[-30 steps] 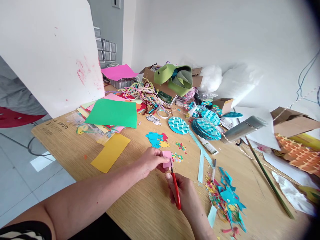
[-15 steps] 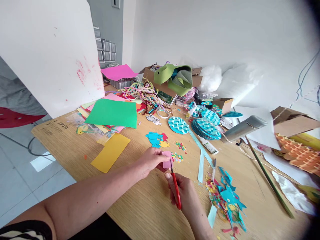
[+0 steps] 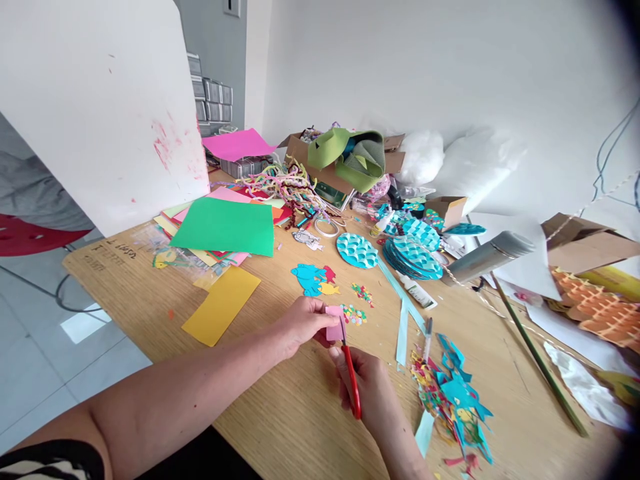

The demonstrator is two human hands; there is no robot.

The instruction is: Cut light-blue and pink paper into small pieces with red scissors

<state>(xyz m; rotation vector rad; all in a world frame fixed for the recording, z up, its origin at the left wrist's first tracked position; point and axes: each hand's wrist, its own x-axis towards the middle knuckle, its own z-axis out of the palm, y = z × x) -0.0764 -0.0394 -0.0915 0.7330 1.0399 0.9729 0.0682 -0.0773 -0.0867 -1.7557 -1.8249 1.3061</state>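
Note:
My left hand [image 3: 306, 327] pinches a small pink piece of paper [image 3: 334, 323] by its left side. Red-handled scissors [image 3: 353, 383] are gripped in my right hand [image 3: 371, 380], their blades at the paper's right part. Just beyond the paper lie small coloured paper dots [image 3: 355, 315] and a second little heap of bits [image 3: 363, 293]. Further off are blue, red and yellow paper fish cut-outs [image 3: 311, 279]. My fingertips behind the paper are partly hidden.
Green paper [image 3: 225, 227] tops a stack of coloured sheets on the left, near a yellow sheet [image 3: 223, 305]. Blue paper-scaled discs [image 3: 413, 257], a glue bottle [image 3: 417, 291] and a grey flask [image 3: 490, 257] stand or lie right. Paper scraps [image 3: 460, 393] lie beside my right forearm.
The pink paper has tilted and shifted slightly, with the scissor blades still at it. Both hands stay in nearly the same place.

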